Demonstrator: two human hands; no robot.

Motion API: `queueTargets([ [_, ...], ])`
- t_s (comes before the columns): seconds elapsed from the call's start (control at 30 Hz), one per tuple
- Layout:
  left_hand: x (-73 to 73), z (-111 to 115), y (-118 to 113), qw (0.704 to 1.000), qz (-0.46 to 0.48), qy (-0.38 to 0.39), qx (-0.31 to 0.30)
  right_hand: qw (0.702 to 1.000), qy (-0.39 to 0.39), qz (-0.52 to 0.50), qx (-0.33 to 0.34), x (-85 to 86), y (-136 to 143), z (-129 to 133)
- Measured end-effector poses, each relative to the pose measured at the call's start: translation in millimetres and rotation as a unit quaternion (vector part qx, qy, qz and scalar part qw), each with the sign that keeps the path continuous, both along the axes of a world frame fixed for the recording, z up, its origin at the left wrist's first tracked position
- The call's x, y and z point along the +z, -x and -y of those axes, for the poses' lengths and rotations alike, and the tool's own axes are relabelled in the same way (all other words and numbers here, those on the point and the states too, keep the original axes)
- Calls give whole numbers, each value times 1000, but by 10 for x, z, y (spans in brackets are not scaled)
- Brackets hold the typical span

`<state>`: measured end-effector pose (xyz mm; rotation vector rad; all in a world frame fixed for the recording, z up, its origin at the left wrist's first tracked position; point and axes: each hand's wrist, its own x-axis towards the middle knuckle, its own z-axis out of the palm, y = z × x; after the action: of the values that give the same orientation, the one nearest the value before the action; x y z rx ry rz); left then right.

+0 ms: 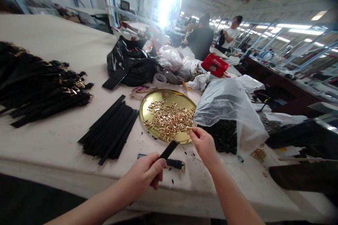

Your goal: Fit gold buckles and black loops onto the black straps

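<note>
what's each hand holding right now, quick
Left hand: closed, holding a black strap.
Right hand: fingertips closed, apparently pinching a gold buckle.

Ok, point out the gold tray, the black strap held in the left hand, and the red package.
Gold tray [154,97], head view, bare surface near the far rim.
Held black strap [169,149], head view, free end.
Red package [214,64], head view, middle of the side facing the camera.
</note>
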<state>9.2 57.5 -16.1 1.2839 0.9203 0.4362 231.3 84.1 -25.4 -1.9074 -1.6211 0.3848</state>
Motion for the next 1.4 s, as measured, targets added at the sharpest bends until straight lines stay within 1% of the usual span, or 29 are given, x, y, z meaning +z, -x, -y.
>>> queueTargets([
  [0.07, 50, 17, -64, 999, 16, -22, 32, 994, 8, -109, 16, 79, 206, 306],
  [0.1, 78, 35, -103, 998, 25, -31, 39, 977, 13, -211, 17, 104, 322, 463],
  [0.17, 124, 99, -184, 998, 41, -41, 39, 928, 9, -371, -3, 125, 545, 747],
  [0.2, 136, 144, -219, 997, 44, -48, 32, 905, 0, -425, -21, 122, 639, 862],
  [0.27, 136, 244, -262, 997, 29, -69, 17, 881, -16, -471, -53, 100, 773, 1028],
  [0.33, 122, 325, -261, 995, 0, -100, 4, 869, -7, -491, -55, 75, 826, 1128],
  [0.37, 117, 349, -245, 993, -16, -115, 1, 867, 9, -496, -41, 68, 827, 1166],
  [0.43, 123, 367, -195, 990, -46, -131, -2, 870, 56, -489, 10, 72, 792, 1242],
  [0.53, 173, 361, -119, 992, -62, -102, -32, 888, 116, -436, 92, 120, 700, 1376],
  [0.63, 224, 377, -80, 993, -45, -69, -81, 909, 133, -373, 131, 188, 621, 1502],
  [0.67, 231, 387, -77, 993, -44, -73, -87, 910, 134, -367, 142, 207, 604, 1534],
  [0.73, 232, 407, -78, 990, -57, -91, -95, 898, 139, -385, 159, 227, 585, 1581],
  [0.77, 228, 414, -79, 988, -65, -96, -98, 893, 139, -399, 155, 226, 579, 1596],
  [0.8, 221, 418, -81, 988, -71, -95, -103, 893, 131, -408, 137, 217, 576, 1609],
  [0.9, 206, 415, -87, 987, -75, -71, -125, 924, 49, -376, 45, 152, 573, 1631],
  [0.93, 203, 411, -92, 986, -75, -64, -136, 931, 30, -361, 32, 125, 577, 1635],
  [0.97, 203, 408, -98, 984, -74, -60, -148, 935, 27, -353, 36, 98, 584, 1637],
  [1.07, 197, 402, -129, 978, -82, -55, -185, 935, 58, -346, 62, 32, 626, 1627],
  [1.17, 175, 394, -157, 974, -108, -73, -187, 938, 39, -344, 36, -13, 665, 1590],
  [1.2, 164, 388, -162, 975, -106, -73, -183, 932, 34, -360, 22, -26, 671, 1574],
  [1.27, 138, 370, -158, 980, -89, -55, -170, 906, 35, -422, -14, -48, 667, 1539],
  [1.33, 109, 354, -140, 984, -81, -22, -157, 861, 29, -503, -73, -67, 652, 1505],
  [1.4, 76, 346, -116, 983, -93, -2, -160, 802, 6, -583, -132, -83, 636, 1473],
])
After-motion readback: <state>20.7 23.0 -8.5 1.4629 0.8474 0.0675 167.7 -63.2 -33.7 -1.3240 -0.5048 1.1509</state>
